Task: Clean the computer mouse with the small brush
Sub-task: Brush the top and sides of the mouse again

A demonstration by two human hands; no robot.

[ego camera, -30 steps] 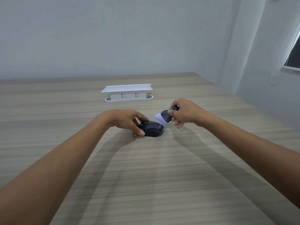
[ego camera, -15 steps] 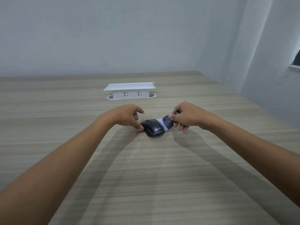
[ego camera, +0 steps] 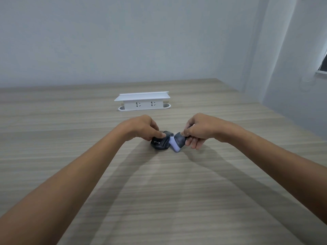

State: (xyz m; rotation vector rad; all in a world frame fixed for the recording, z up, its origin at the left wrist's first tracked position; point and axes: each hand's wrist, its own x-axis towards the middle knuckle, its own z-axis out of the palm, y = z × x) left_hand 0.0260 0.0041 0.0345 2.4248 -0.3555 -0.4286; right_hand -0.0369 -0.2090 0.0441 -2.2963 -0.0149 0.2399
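A black computer mouse (ego camera: 160,143) with white lettering lies on the wooden table (ego camera: 159,191). My left hand (ego camera: 141,127) rests on its far left side, thumb and fingers pressing it down. My right hand (ego camera: 199,129) grips a small brush (ego camera: 177,143) with a dark body and pale lilac bristles. The bristles point down and left, touching the mouse's right edge and the tabletop.
A white power strip box (ego camera: 143,101) with two sockets stands on the table beyond my hands. The table's right edge (ego camera: 276,110) runs along a wall with a window corner at the far right.
The brush came down from above the mouse onto its top, then slid to its right edge. My left hand shifted its hold on the mouse, which has turned slightly.
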